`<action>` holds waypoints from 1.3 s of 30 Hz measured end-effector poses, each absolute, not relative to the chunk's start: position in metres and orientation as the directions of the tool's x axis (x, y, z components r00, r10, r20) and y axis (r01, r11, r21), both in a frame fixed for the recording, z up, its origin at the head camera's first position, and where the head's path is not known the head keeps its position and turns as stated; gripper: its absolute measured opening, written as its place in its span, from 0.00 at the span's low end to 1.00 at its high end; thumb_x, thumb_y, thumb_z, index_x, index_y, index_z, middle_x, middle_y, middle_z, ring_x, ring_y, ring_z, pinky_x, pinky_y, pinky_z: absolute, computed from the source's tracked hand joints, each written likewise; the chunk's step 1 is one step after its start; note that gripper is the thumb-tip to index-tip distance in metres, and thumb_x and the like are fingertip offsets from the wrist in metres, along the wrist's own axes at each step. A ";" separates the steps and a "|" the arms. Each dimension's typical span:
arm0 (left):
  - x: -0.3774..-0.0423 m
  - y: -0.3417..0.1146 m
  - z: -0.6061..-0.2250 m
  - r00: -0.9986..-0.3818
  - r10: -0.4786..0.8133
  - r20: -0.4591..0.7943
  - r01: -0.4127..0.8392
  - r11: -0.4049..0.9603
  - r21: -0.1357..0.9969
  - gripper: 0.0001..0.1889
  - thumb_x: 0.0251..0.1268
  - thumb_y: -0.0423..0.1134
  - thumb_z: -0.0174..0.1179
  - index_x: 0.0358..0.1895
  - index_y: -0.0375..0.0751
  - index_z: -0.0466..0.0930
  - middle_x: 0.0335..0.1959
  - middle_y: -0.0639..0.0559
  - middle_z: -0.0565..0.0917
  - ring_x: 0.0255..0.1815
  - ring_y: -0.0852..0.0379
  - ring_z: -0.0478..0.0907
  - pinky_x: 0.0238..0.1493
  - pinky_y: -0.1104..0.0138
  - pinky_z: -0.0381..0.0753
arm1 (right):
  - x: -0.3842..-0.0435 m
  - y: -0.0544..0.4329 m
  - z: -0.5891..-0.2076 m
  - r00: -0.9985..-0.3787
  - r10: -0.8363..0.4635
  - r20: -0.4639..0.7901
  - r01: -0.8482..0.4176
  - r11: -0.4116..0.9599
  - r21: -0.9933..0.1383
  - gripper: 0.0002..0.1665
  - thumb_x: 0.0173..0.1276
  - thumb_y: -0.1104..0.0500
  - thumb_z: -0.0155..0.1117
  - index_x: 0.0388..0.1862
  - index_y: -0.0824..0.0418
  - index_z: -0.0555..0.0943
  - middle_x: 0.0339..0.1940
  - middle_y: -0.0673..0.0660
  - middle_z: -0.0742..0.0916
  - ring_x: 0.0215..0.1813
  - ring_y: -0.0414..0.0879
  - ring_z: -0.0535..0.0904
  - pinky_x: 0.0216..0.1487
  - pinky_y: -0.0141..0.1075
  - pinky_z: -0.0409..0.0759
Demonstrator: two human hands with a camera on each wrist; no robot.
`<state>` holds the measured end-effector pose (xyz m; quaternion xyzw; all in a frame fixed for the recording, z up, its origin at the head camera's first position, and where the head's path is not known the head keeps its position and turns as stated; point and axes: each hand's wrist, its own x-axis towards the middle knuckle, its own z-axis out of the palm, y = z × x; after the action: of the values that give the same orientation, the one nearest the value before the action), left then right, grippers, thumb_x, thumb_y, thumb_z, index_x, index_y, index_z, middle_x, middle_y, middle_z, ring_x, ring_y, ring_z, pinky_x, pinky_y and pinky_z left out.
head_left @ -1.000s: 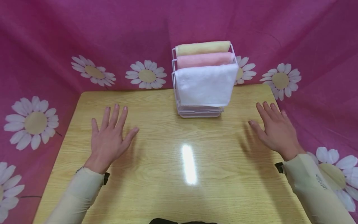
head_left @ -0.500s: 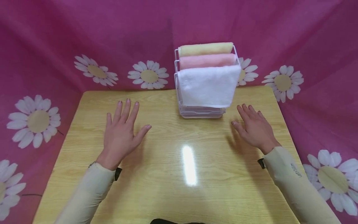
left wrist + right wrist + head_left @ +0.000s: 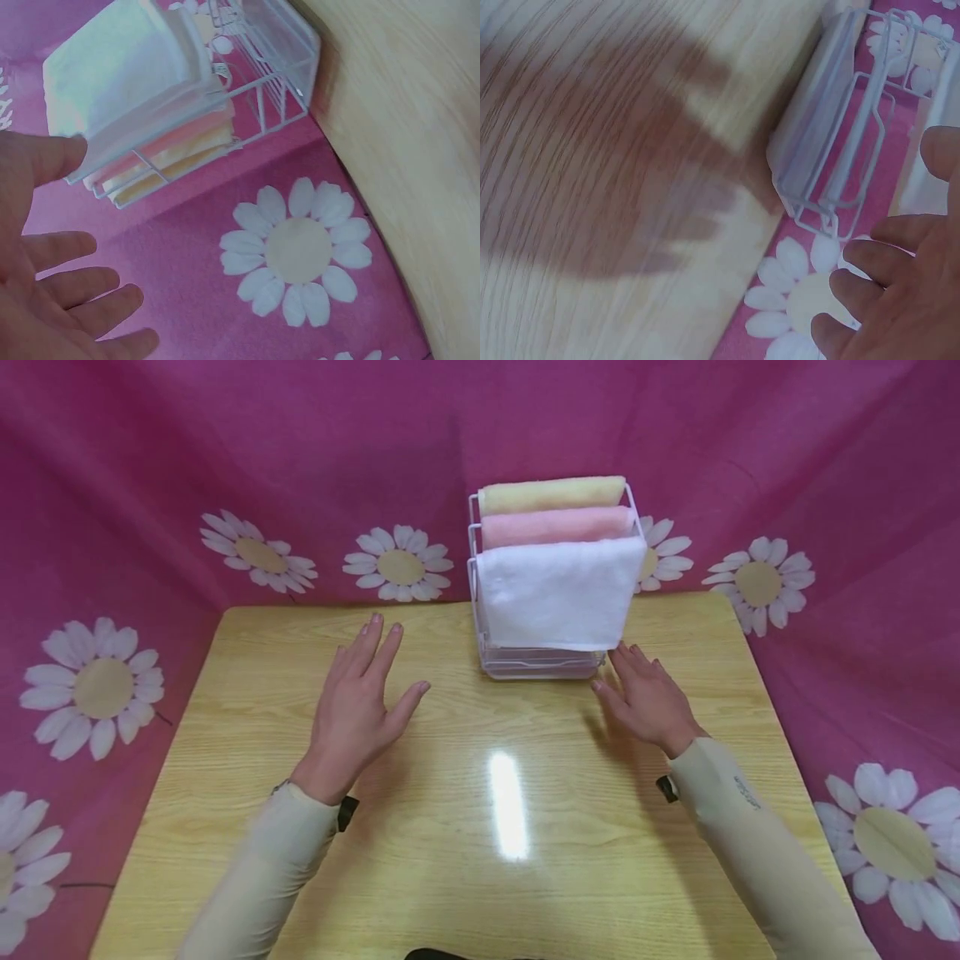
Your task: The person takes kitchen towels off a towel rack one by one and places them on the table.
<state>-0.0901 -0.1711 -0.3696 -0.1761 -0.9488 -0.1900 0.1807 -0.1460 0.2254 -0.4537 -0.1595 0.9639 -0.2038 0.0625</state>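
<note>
A white wire rack [image 3: 475,610] stands at the back of the table, right of the middle in the head view. Over its bars hang a white towel [image 3: 558,593], a pink towel [image 3: 555,527] and a yellow towel [image 3: 551,495], front to back. To the left of the rack, my left hand [image 3: 352,714] hovers with its fingers straight and thumb spread, holding nothing. My right hand [image 3: 652,702] is closer, its fingertips right by the rack's lower right corner. In the right wrist view its fingers [image 3: 870,262] are loosely extended beside the wire frame [image 3: 870,135].
The wooden table [image 3: 450,893] reaches to a magenta cloth [image 3: 337,435] with daisies, which encloses the back and both sides. The rack has a clear plastic tray [image 3: 540,664] at its base. A light reflection glares on the middle of the tabletop.
Both hands have moved inward toward the rack, the right one leftward to its lower corner, the left one rightward with its palm turning inward. The rack and towels stay in place.
</note>
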 end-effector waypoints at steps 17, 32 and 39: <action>-0.109 -0.137 -0.349 -0.690 0.252 0.678 0.594 0.733 0.332 0.34 0.61 0.41 0.72 0.64 0.23 0.72 0.61 0.31 0.78 0.63 0.37 0.74 0.67 0.51 0.67 | -0.159 0.212 -0.475 -0.939 -0.343 0.024 -0.320 0.845 -0.429 0.46 0.79 0.44 0.50 0.84 0.53 0.40 0.82 0.63 0.55 0.75 0.65 0.60 0.70 0.69 0.51; -0.145 -0.081 -0.309 -0.587 0.283 0.758 0.703 0.643 0.304 0.25 0.61 0.38 0.72 0.56 0.23 0.80 0.55 0.34 0.83 0.58 0.41 0.78 0.66 0.59 0.69 | -0.159 0.204 -0.480 -0.941 -0.337 -0.029 -0.293 0.854 -0.429 0.46 0.79 0.46 0.51 0.84 0.59 0.42 0.82 0.63 0.54 0.73 0.67 0.63 0.72 0.66 0.47; -0.160 -0.066 -0.299 -0.590 0.314 0.744 0.719 0.623 0.307 0.25 0.61 0.38 0.72 0.57 0.25 0.81 0.55 0.36 0.83 0.57 0.43 0.78 0.66 0.65 0.69 | -0.162 0.203 -0.480 -0.941 -0.337 -0.027 -0.294 0.854 -0.430 0.47 0.79 0.46 0.51 0.84 0.58 0.39 0.82 0.62 0.54 0.73 0.66 0.63 0.73 0.66 0.46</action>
<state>-0.1600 -0.0663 -0.2992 -0.3084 -0.8377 -0.3052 0.3315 -0.1619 0.2026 -0.4799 -0.1641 0.9614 -0.2150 0.0508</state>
